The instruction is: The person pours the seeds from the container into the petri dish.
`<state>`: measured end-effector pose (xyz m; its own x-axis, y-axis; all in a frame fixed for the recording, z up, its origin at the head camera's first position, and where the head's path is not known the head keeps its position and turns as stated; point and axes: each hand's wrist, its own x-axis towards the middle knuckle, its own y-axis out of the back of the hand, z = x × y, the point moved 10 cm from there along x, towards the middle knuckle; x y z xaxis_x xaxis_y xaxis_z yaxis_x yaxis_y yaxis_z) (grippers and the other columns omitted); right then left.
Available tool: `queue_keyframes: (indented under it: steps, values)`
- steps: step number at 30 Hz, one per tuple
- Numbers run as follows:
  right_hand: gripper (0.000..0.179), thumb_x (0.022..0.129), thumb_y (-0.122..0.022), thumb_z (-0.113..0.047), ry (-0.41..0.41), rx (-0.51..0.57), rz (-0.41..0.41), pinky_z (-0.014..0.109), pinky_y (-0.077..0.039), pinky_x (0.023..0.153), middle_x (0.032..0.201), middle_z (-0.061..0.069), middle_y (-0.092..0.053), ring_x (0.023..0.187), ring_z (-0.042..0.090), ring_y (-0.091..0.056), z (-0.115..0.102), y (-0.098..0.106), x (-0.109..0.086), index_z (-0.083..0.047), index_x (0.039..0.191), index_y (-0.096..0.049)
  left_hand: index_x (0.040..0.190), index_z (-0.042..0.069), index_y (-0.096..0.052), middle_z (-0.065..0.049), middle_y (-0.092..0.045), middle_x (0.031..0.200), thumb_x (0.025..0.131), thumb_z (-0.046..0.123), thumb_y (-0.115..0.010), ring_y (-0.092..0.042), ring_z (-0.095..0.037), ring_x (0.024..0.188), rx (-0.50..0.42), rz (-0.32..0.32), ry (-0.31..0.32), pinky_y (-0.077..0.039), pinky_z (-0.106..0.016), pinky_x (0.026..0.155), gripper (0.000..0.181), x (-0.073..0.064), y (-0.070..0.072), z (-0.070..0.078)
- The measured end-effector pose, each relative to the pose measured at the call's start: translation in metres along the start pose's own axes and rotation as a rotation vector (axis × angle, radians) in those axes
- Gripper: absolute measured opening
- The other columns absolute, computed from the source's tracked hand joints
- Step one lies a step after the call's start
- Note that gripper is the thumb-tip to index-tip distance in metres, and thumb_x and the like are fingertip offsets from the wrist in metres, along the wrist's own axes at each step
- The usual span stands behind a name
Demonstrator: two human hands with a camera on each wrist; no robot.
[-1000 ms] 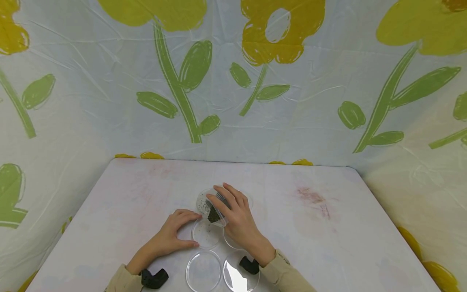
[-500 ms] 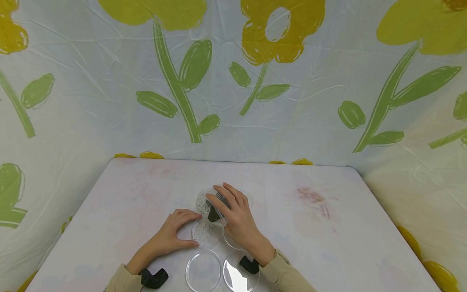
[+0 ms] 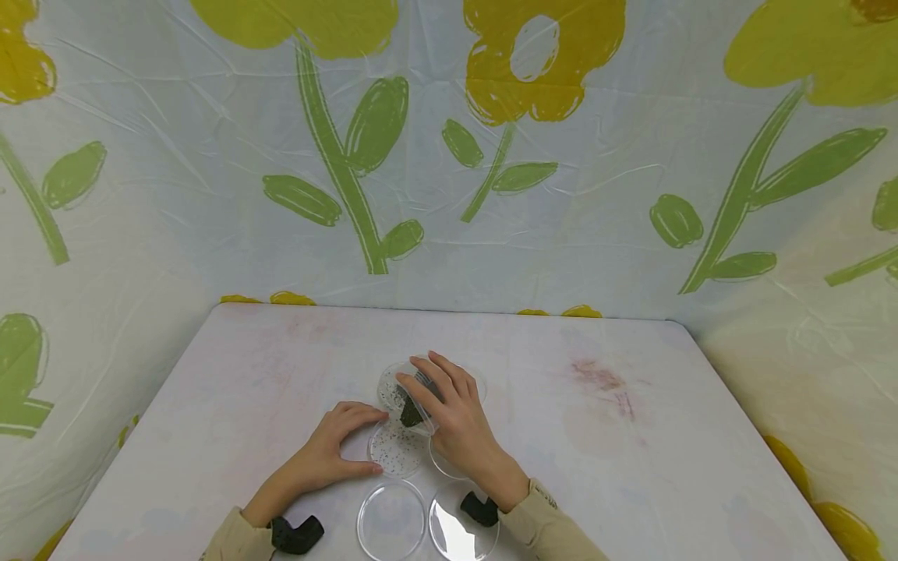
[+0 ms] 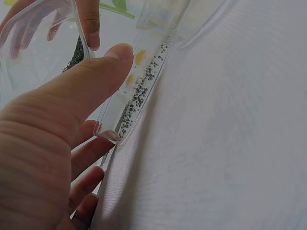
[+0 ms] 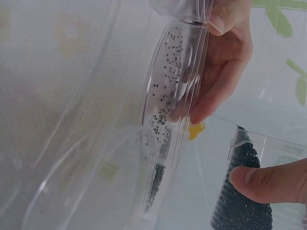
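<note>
My right hand point(image 3: 459, 421) grips a clear plastic cup point(image 3: 412, 413) and tilts it over a clear petri dish point(image 3: 396, 452). Dark granules point(image 5: 244, 206) lie heaped against the cup's lower side in the right wrist view. Scattered dark grains cover part of the dish floor. Around the left side of that dish, my left hand point(image 3: 326, 452) holds the rim between thumb and fingers; in the left wrist view its thumb point(image 4: 108, 67) lies at the dish's edge. Behind, partly covered by the cup, a second petri dish point(image 3: 389, 383) also bears dark grains.
Two more petri dishes stand at the front, one left point(image 3: 391, 520) and one right point(image 3: 456, 538) with a bright reflection. Others are partly hidden by my right hand. A black curved piece point(image 3: 298, 536) sits by the left cuff, another point(image 3: 479, 510) by the right. Flower-printed cloth point(image 3: 596, 195) surrounds the table.
More dark grains have fallen into the petri dish beneath the cup, spreading over its floor. Both hands and the tilted cup have stayed almost still.
</note>
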<state>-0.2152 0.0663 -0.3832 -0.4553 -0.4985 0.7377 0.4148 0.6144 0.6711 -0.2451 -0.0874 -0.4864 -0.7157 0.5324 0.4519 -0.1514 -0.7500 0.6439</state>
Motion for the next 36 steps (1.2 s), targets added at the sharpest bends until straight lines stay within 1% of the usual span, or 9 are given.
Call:
queue_keyframes:
  steps: [8, 18, 30, 36]
  values:
    - [0.093, 0.062, -0.041, 0.028, 0.007, 0.003, 0.006, 0.054, -0.035, 0.102, 0.147, 0.012, -0.046, 0.139, 0.036, -0.036, -0.0008, 0.0002, 0.0003, -0.017, 0.142, -0.053, 0.133, 0.016, -0.062, 0.004, -0.060, 0.130, 0.073, 0.039, -0.087, -0.048, -0.019, 0.119, 0.003, 0.001, -0.008, -0.038, -0.044, 0.095, 0.069, -0.0005, -0.0004, -0.0005]
    - [0.094, 0.060, -0.039, 0.027, 0.011, -0.001, 0.006, 0.053, -0.035, 0.103, 0.147, 0.011, -0.046, 0.139, 0.036, -0.037, -0.0012, 0.0002, 0.0004, -0.017, 0.142, -0.053, 0.133, 0.017, -0.062, 0.005, -0.060, 0.130, 0.074, 0.041, -0.086, -0.048, -0.018, 0.119, 0.003, -0.004, -0.002, -0.038, -0.045, 0.095, 0.069, -0.0004, -0.0004, -0.0014]
    - [0.096, 0.058, -0.041, 0.029, 0.026, -0.007, 0.009, 0.053, -0.035, 0.103, 0.147, 0.012, -0.046, 0.138, 0.036, -0.038, -0.0025, 0.0005, 0.0004, -0.017, 0.142, -0.053, 0.132, 0.013, -0.062, 0.004, -0.061, 0.129, 0.073, 0.037, -0.087, -0.049, -0.019, 0.118, -0.004, 0.001, -0.035, -0.038, -0.045, 0.095, 0.069, 0.0008, 0.0000, 0.0013]
    - [0.097, 0.057, -0.042, 0.028, 0.028, -0.007, 0.006, 0.053, -0.034, 0.104, 0.147, 0.012, -0.046, 0.138, 0.036, -0.037, -0.0026, 0.0010, 0.0004, -0.017, 0.142, -0.053, 0.132, 0.013, -0.062, 0.004, -0.061, 0.129, 0.073, 0.039, -0.087, -0.049, -0.019, 0.118, -0.003, 0.001, -0.027, -0.038, -0.044, 0.095, 0.069, 0.0005, -0.0005, 0.0010]
